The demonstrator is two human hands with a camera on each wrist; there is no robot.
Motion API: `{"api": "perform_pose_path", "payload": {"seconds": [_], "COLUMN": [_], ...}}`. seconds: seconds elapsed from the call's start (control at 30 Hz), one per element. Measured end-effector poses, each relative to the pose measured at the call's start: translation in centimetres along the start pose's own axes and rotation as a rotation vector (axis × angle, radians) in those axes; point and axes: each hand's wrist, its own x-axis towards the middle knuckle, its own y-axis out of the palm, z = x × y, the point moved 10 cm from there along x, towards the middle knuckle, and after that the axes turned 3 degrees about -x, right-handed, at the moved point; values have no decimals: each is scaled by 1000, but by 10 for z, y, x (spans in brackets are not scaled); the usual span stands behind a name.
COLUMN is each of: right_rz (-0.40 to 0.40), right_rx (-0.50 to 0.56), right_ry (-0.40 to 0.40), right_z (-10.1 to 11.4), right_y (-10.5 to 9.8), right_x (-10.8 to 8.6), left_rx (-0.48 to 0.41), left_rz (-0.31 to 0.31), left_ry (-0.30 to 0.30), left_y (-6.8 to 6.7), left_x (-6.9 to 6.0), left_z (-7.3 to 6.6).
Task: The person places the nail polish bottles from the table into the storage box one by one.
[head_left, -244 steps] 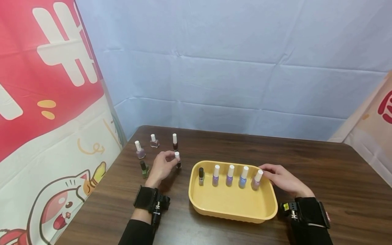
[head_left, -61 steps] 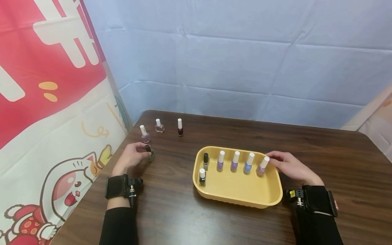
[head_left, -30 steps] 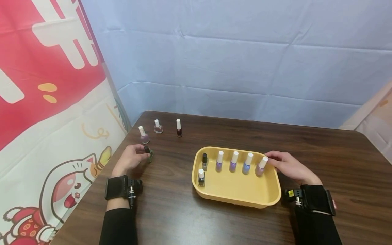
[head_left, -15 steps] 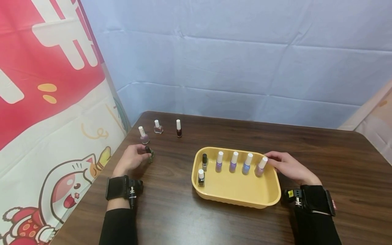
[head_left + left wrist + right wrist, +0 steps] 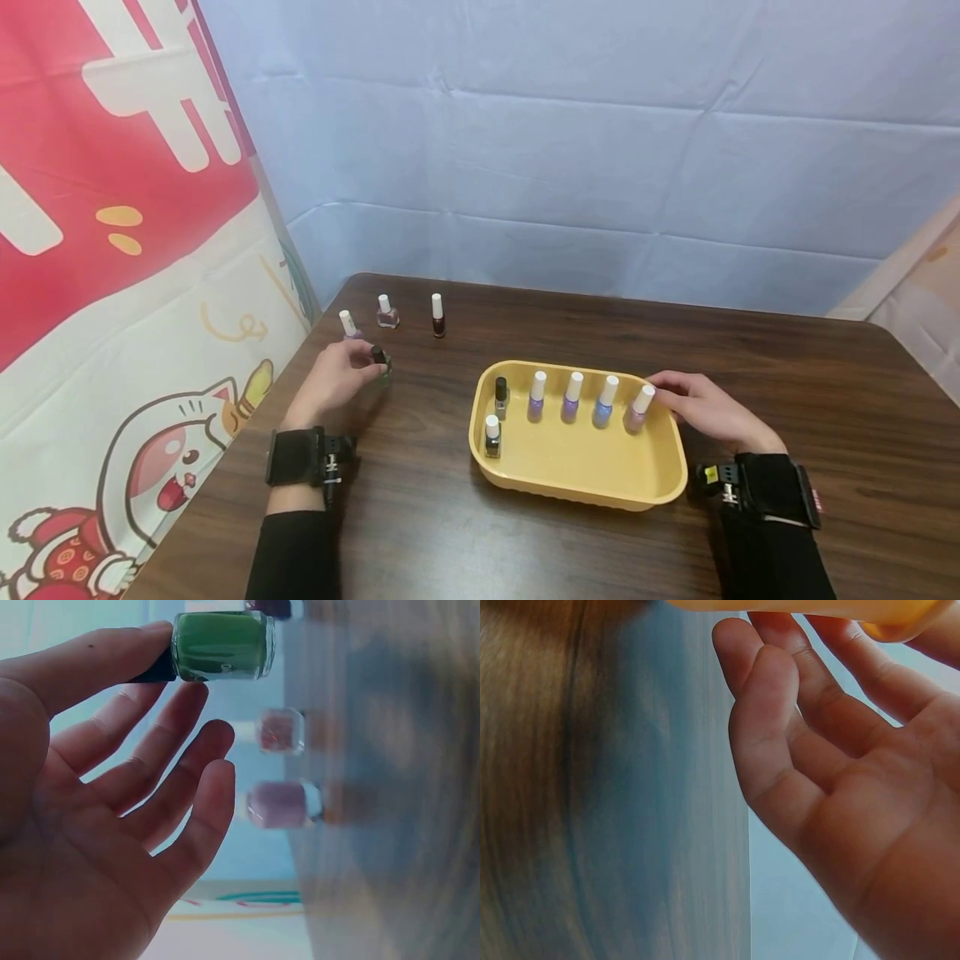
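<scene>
In the head view my left hand (image 5: pixel 333 382) pinches the black cap of a green nail polish bottle (image 5: pixel 386 367). The left wrist view shows that green bottle (image 5: pixel 221 646) held by its cap between thumb and finger, off the table, with the other fingers spread. My right hand (image 5: pixel 712 408) is at the right rear edge of a yellow basket (image 5: pixel 585 492); in the right wrist view the hand (image 5: pixel 870 772) has its fingertips at the basket's rim (image 5: pixel 900 630), partly out of frame. Inside the basket stand several bottles, among them a blue one (image 5: pixel 602 412) and a white-capped dark one (image 5: pixel 492 442).
Behind my left hand stand a purple bottle (image 5: pixel 350 327), a pinkish square bottle (image 5: pixel 387 315) and a dark red one (image 5: pixel 438 321), all white-capped. A pale blue cloth (image 5: pixel 487 150) hangs behind the brown table (image 5: pixel 750 350), and a printed cloth (image 5: pixel 225 267) hangs at the left.
A white-capped dark bottle from the table now stands at the basket's left side. My left hand has taken hold of the green bottle and raised it, moving slightly right and back. My right hand stays at the basket.
</scene>
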Motion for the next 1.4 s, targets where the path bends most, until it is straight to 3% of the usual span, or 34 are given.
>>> {"api": "perform_pose_path", "payload": {"seconds": [0.37, 0.73, 1.17, 1.4], "right_rz": [-2, -13, -5, -3], "right_rx": [9, -8, 7, 30], "right_ry": [5, 8, -2, 6], "right_z": [1, 2, 1, 0], "right_y": [0, -1, 0, 0], "right_x": [-1, -1, 0, 0], "left_rx": [-35, -19, 34, 63], "left_rz": [71, 112, 173, 199], "left_ry": [44, 168, 287, 281], "left_y": [18, 36, 55, 64], "left_x": [-1, -5, -13, -18], "left_z": [-44, -92, -127, -138]}}
